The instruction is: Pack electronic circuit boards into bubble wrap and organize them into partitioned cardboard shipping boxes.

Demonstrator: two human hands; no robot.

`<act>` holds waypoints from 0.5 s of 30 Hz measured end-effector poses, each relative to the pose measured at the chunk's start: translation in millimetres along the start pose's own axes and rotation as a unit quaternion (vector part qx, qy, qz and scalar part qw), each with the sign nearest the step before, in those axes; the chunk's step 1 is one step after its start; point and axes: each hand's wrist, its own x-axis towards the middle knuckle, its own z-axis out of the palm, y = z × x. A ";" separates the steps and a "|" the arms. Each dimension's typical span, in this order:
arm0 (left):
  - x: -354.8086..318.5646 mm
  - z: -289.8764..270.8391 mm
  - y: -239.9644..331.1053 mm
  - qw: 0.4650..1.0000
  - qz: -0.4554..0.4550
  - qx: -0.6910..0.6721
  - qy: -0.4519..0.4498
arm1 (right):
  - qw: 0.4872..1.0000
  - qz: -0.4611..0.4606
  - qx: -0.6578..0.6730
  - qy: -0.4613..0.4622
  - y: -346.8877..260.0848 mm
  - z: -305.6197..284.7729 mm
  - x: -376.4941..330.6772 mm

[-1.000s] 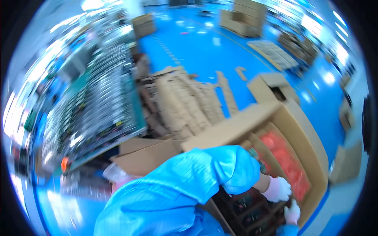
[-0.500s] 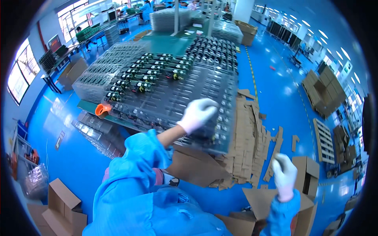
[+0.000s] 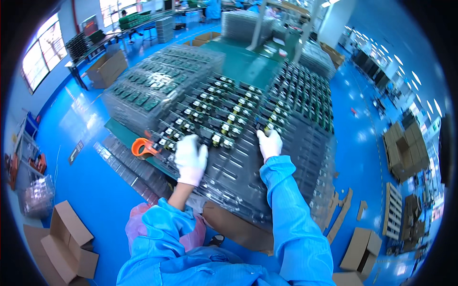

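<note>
My left hand (image 3: 191, 160), in a white glove, is at the near left end of the rows of green circuit boards (image 3: 233, 117) with white and yellow parts. Its thumb stands apart from the fingers, and I see nothing held between them. Further right, my white-gloved right hand (image 3: 270, 144) has its fingertips closed on the near end of a circuit board (image 3: 275, 118). The boards lie in a dark, clear-covered plastic tray (image 3: 238, 174) with ribbed slots, whose near part is bare. My fingertips partly hide the board ends.
An orange tape-like ring (image 3: 141, 147) sits at the table's left edge. Stacked clear trays of boards (image 3: 155, 78) stand behind on the left, and more filled trays (image 3: 305, 90) at the back right. Open cardboard boxes (image 3: 67, 240) and flat cardboard strips (image 3: 339, 214) lie on the blue floor.
My left hand has moved left from over the bare tray to the boards. My right hand has come from above the boxes at lower right onto a board. The view has shifted left.
</note>
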 end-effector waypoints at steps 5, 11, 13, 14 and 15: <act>5.6 5.1 5.3 0.974 -0.040 0.162 -0.155 | 0.982 0.100 0.129 0.096 3.0 48.3 15.4; 13.0 10.1 10.9 0.954 -0.120 0.182 -0.207 | 0.956 0.096 0.274 0.051 -36.6 52.3 -4.7; 11.2 15.9 5.8 0.964 -0.111 0.162 -0.181 | 0.945 0.078 0.315 0.040 -43.2 48.7 -9.2; 9.1 17.5 3.2 0.972 -0.105 0.145 -0.154 | 0.939 0.072 0.335 0.033 -47.3 47.4 -11.6; 6.9 19.6 1.0 0.979 -0.098 0.127 -0.128 | 0.932 0.067 0.355 0.027 -48.4 40.2 -10.2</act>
